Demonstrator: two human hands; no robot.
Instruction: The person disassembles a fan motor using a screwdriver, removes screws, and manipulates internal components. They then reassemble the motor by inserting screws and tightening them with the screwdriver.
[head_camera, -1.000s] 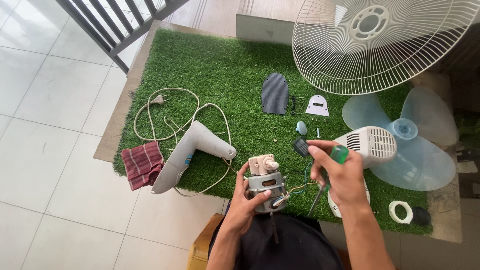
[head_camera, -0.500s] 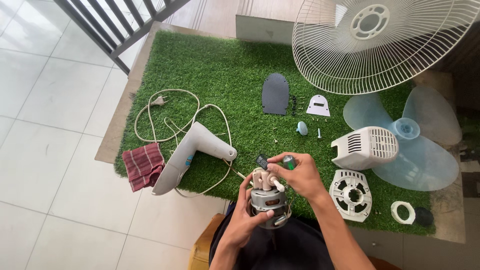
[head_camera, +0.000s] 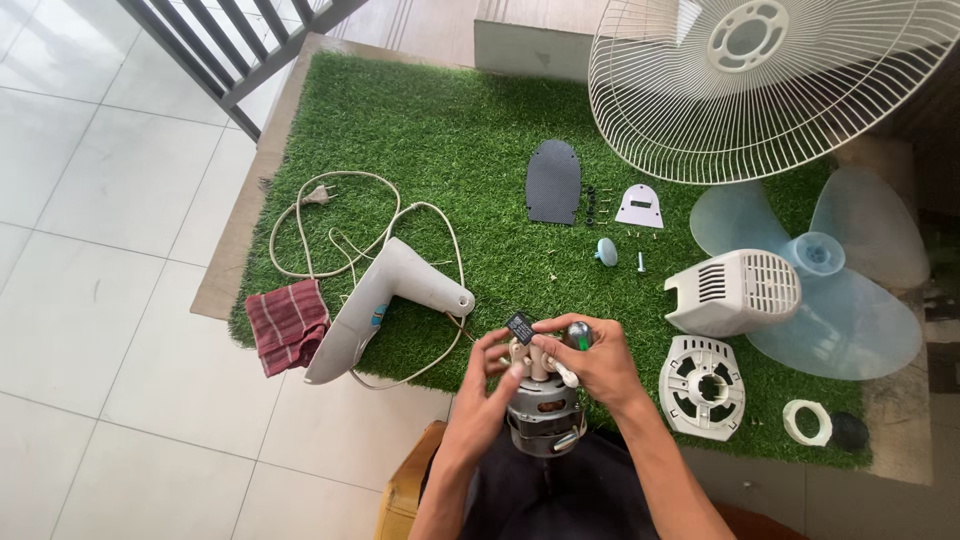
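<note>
You are holding the fan motor (head_camera: 541, 408) upright over your lap, just off the near edge of the green turf mat (head_camera: 450, 130), and both hands are now meeting on top of it — a second ago your right hand was out to the side above the mat, near the white vented motor cover (head_camera: 735, 291), and it has since come back in. Your left hand (head_camera: 487, 385) is gripping the motor's side, fingers curled about the housing and thumb reaching up toward the small black block (head_camera: 520, 326) at the top. Your right hand (head_camera: 592, 362) is closing over the cream-coloured top parts while also keeping a green-handled tool (head_camera: 578, 334) tucked in its grip; how the tool's tip is lying I cannot tell. So the work has shifted from fetching to fiddling at the motor's head. Everything else is lying apart from you — the white fan neck with its cord (head_camera: 385, 300), the red cloth (head_camera: 288, 324), the dark oval plate (head_camera: 553, 181), the round white grille piece (head_camera: 702, 386), the blue blades (head_camera: 820, 270) and the wire guard (head_camera: 760, 80).
</note>
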